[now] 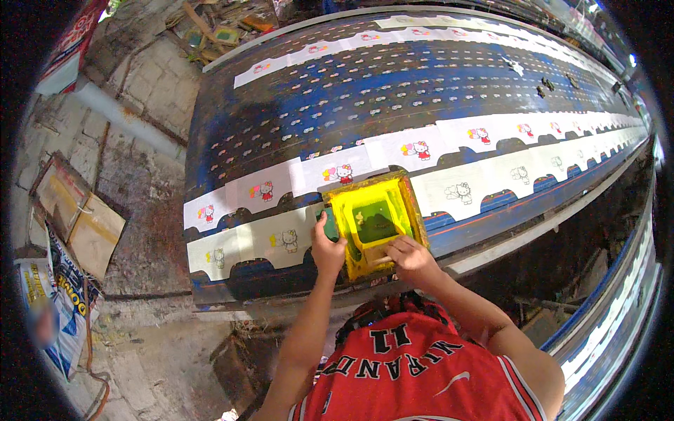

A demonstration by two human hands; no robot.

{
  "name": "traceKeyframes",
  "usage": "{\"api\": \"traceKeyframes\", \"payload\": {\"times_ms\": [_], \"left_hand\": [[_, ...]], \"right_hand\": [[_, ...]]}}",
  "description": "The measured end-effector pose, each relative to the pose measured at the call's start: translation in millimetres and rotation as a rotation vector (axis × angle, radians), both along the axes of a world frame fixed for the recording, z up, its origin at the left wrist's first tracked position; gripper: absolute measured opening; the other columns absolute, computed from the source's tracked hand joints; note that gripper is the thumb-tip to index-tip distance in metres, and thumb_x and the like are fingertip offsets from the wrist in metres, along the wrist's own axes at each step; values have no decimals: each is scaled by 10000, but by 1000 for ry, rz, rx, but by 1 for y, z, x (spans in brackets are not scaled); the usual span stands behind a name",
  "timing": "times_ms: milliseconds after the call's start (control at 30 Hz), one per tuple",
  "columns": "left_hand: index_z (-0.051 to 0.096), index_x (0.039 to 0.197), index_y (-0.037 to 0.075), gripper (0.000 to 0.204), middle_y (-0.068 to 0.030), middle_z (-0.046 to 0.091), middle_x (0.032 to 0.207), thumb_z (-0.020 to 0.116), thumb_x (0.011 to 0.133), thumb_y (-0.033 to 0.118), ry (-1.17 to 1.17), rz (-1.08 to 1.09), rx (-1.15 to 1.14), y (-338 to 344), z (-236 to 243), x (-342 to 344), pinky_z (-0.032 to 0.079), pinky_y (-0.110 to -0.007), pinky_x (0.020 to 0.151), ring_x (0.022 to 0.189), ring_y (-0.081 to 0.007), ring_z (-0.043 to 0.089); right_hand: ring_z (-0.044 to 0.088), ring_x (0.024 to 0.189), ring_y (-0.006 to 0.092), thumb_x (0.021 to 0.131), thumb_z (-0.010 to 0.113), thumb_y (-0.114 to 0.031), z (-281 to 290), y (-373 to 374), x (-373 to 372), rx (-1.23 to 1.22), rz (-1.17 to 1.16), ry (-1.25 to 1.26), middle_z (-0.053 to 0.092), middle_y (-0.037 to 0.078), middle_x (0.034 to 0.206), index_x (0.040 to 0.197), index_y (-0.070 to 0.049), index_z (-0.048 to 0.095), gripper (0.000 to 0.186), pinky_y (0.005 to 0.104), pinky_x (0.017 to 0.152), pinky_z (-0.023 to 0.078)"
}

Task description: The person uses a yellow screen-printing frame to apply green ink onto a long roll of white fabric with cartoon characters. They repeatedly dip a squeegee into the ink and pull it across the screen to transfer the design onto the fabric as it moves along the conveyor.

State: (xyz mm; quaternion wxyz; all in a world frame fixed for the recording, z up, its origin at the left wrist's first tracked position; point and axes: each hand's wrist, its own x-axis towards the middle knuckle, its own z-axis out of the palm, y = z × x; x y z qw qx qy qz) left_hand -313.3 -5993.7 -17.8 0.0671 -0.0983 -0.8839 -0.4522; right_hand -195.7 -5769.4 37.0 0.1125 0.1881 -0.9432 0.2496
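Observation:
A square screen-printing frame (414,201) smeared with yellow ink rests on the lower row of white cut fabric pieces (444,198). My left hand (326,249) grips the frame's left side at a dark green block (326,221), thumb upward. My right hand (413,261) is closed on a yellow-stained squeegee (375,252) across the near part of the mesh. Lower-row pieces left of the frame show outlined cartoon cats with yellow patches; those to the right show outlines only. The upper row (337,158) has red and coloured prints. The fabric beneath the frame is hidden.
The long blue-black printing table (246,126) stretches rightward, with another printed strip along its far side. Small dark objects (544,88) lie on it. A grey pipe (123,116), boards (91,231) and a torn banner (49,302) are at left. Another rail (611,302) runs along the right.

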Motion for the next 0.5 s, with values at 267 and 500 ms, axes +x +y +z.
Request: {"api": "traceKeyframes", "payload": {"times_ms": [267, 500], "left_hand": [[508, 1476, 98, 762, -176, 586, 1415, 775, 766, 22, -79, 30, -5, 4, 6, 2, 527, -474, 1016, 1304, -406, 577], [488, 1492, 108, 765, -184, 586, 1410, 793, 791, 83, -90, 28, -48, 4, 0, 2, 538, -477, 995, 1280, -409, 594]], "right_hand": [[668, 1009, 368, 727, 653, 6, -17, -9, -15, -66, -63, 76, 693, 151, 1025, 1069, -25, 684, 344, 463, 913, 565], [648, 987, 408, 729, 635, 24, 11, 7, -137, -22, -108, -7, 673, 192, 961, 931, 6, 654, 204, 486, 871, 551]]}}
